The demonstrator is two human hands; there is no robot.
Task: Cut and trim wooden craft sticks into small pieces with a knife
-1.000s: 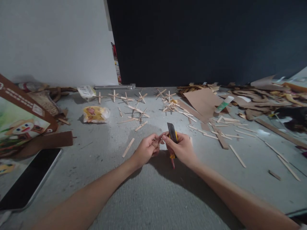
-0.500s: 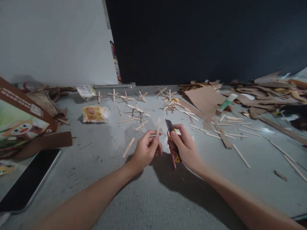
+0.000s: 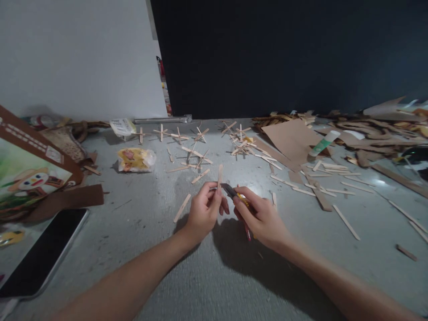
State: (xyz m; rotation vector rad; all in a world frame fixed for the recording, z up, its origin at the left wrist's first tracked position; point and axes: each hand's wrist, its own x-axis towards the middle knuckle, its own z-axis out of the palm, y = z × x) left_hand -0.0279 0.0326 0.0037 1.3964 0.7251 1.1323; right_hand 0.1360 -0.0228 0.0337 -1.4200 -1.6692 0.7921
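Pinched upright between the thumb and fingers of my left hand (image 3: 204,209) is a wooden craft stick (image 3: 220,174). My right hand (image 3: 264,216) is wrapped around a yellow and black utility knife (image 3: 230,191), its dark blade pointing left at the stick's edge. Whether the blade touches the wood I cannot tell. A thin reddish pen or pencil (image 3: 248,233) also pokes out below my right fingers. Left of my left hand lies a loose craft stick (image 3: 182,207). Beyond my hands, several sticks are joined into small crosses (image 3: 201,134).
Loose craft sticks (image 3: 331,168), a glue stick (image 3: 323,143) and cardboard (image 3: 284,138) lie at the right. A phone (image 3: 43,252) and a printed box (image 3: 36,169) are at the left. A wrapped snack packet (image 3: 135,160) sits at the mid-left, before a dark panel (image 3: 287,58).
My right hand has tipped the utility knife leftward, bringing its blade up to the craft stick. My left hand holds the stick in nearly the same place.
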